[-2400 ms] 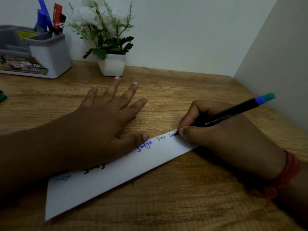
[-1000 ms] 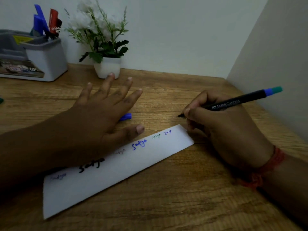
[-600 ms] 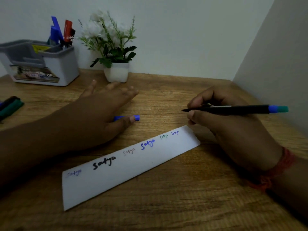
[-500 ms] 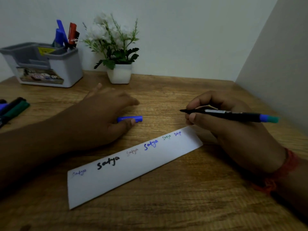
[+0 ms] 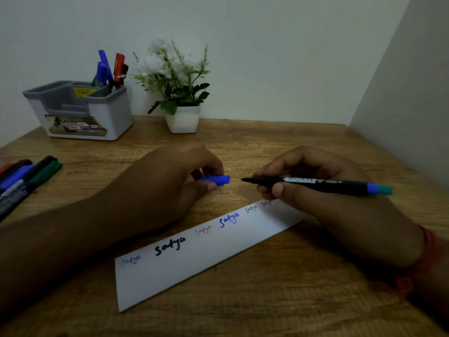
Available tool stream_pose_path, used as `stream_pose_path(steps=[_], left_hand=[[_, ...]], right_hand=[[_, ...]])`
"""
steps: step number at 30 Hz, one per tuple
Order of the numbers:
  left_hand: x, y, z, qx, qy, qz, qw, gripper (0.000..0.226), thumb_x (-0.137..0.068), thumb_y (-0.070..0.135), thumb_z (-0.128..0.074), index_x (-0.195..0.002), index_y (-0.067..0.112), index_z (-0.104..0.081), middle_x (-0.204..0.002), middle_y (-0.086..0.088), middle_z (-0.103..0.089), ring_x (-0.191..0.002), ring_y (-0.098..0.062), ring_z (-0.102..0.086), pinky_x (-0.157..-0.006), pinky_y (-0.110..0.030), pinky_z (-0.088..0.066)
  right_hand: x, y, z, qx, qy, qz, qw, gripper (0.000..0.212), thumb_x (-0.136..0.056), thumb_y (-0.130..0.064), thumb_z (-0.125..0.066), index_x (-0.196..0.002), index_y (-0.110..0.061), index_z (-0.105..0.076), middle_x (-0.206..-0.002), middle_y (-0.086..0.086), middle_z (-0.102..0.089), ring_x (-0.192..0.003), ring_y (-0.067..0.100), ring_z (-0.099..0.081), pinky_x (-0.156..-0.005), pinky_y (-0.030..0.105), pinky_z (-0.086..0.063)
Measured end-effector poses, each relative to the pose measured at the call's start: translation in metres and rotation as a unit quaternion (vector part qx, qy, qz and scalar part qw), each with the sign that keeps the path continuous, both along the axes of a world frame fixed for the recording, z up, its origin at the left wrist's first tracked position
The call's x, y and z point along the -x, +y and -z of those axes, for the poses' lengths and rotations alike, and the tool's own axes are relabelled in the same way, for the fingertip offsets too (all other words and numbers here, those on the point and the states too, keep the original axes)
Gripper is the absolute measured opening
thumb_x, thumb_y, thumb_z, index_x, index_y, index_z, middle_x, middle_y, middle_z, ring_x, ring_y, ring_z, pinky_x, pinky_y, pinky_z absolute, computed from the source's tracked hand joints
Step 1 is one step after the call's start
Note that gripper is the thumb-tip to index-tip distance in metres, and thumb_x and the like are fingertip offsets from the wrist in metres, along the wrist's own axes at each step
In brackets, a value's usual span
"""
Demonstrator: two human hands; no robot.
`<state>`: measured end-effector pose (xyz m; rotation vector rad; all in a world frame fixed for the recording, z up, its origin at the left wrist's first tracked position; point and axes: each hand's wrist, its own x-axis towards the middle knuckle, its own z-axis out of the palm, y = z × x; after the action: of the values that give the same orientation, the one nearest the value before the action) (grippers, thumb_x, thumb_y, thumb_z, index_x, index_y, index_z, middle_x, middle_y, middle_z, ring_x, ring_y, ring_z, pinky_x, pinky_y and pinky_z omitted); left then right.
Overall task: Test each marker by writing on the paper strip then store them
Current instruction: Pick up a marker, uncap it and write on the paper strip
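A white paper strip (image 5: 201, 261) lies slanted on the wooden desk, with several written words along its upper edge. My right hand (image 5: 323, 198) grips a thin black marker (image 5: 315, 184), uncapped, held level above the strip's right end with its tip pointing left. My left hand (image 5: 170, 186) pinches a blue cap (image 5: 217, 180) just above the desk, its open end facing the marker tip a short gap away. A grey and white organiser (image 5: 80, 110) at the back left holds blue and red markers (image 5: 109, 69).
Several loose markers (image 5: 24, 178) lie at the desk's left edge. A small white pot with a plant (image 5: 182, 93) stands beside the organiser. Walls close the desk at the back and right.
My right hand lifted the marker off the strip and turned it level. My left hand left the paper, reached the blue cap on the desk and picked it up.
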<state>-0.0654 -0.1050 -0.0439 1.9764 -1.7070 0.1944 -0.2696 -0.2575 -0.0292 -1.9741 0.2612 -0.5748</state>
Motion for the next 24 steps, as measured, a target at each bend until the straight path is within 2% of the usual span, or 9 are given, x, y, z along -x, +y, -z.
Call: stream_pose_path(steps=[4, 10, 13, 18, 20, 22, 24], left_hand=[[0.006, 0.001, -0.001, 0.014, -0.004, 0.022, 1.0, 0.014, -0.088, 0.036, -0.06, -0.102, 0.04, -0.061, -0.095, 0.02, -0.059, -0.091, 0.001, -0.056, -0.073, -0.025, -0.047], [0.007, 0.0, -0.001, 0.016, -0.017, 0.038, 0.999, 0.016, -0.089, 0.039, -0.056, -0.104, 0.041, -0.06, -0.097, 0.021, -0.058, -0.091, 0.001, -0.055, -0.072, -0.026, -0.048], [0.008, 0.0, -0.001, 0.021, -0.027, 0.053, 0.998, 0.018, -0.086, 0.039, -0.058, -0.104, 0.037, -0.061, -0.097, 0.02, -0.058, -0.09, -0.003, -0.056, -0.072, -0.03, -0.05], [0.012, 0.001, -0.005, 0.032, -0.055, 0.073, 0.995, 0.025, -0.087, 0.042, -0.052, -0.105, 0.031, -0.064, -0.097, 0.017, -0.059, -0.088, -0.003, -0.055, -0.071, -0.03, -0.049], [0.015, 0.001, -0.006, 0.039, -0.068, 0.079, 0.994, 0.026, -0.088, 0.041, -0.051, -0.105, 0.028, -0.065, -0.096, 0.015, -0.061, -0.088, -0.004, -0.055, -0.073, -0.033, -0.049], [0.017, 0.001, -0.007, 0.045, -0.082, 0.086, 0.992, 0.026, -0.089, 0.04, -0.052, -0.105, 0.027, -0.066, -0.096, 0.013, -0.062, -0.089, -0.005, -0.056, -0.077, -0.038, -0.05], [0.018, 0.002, -0.007, 0.052, -0.085, 0.09, 0.991, 0.026, -0.089, 0.04, -0.052, -0.105, 0.026, -0.067, -0.095, 0.013, -0.062, -0.089, -0.007, -0.057, -0.082, -0.044, -0.05]], right_hand=[[0.0, 0.001, 0.0, -0.003, -0.015, -0.019, 1.0, 0.021, -0.085, 0.0, -0.068, -0.091, -0.02, -0.073, -0.1, -0.001, -0.078, -0.093, 0.015, -0.075, -0.088, 0.03, -0.059], [0.0, 0.005, -0.003, -0.011, -0.001, -0.027, 1.0, 0.02, -0.085, -0.002, -0.069, -0.091, -0.02, -0.073, -0.1, 0.0, -0.078, -0.093, 0.014, -0.075, -0.089, 0.033, -0.059], [0.0, 0.007, -0.003, -0.024, 0.005, -0.028, 0.999, 0.016, -0.084, -0.001, -0.07, -0.093, -0.015, -0.071, -0.1, 0.0, -0.078, -0.095, 0.016, -0.075, -0.091, 0.038, -0.059], [0.0, 0.009, -0.003, -0.053, -0.007, -0.032, 0.998, 0.015, -0.081, 0.001, -0.071, -0.089, -0.009, -0.063, -0.1, 0.002, -0.079, -0.094, 0.017, -0.076, -0.089, 0.032, -0.059], [0.0, 0.009, -0.004, -0.018, -0.008, -0.028, 0.999, 0.015, -0.08, -0.004, -0.074, -0.087, -0.014, -0.065, -0.097, -0.001, -0.078, -0.092, 0.013, -0.074, -0.085, 0.028, -0.059], [-0.001, 0.008, -0.003, 0.026, -0.004, -0.011, 1.0, 0.014, -0.078, -0.012, -0.078, -0.084, -0.021, -0.069, -0.085, -0.003, -0.073, -0.08, 0.012, -0.07, -0.075, 0.025, -0.057], [-0.001, 0.007, -0.002, 0.035, -0.006, -0.005, 0.999, 0.013, -0.076, -0.017, -0.079, -0.084, -0.023, -0.07, -0.072, -0.005, -0.067, -0.069, 0.012, -0.065, -0.067, 0.028, -0.055]])
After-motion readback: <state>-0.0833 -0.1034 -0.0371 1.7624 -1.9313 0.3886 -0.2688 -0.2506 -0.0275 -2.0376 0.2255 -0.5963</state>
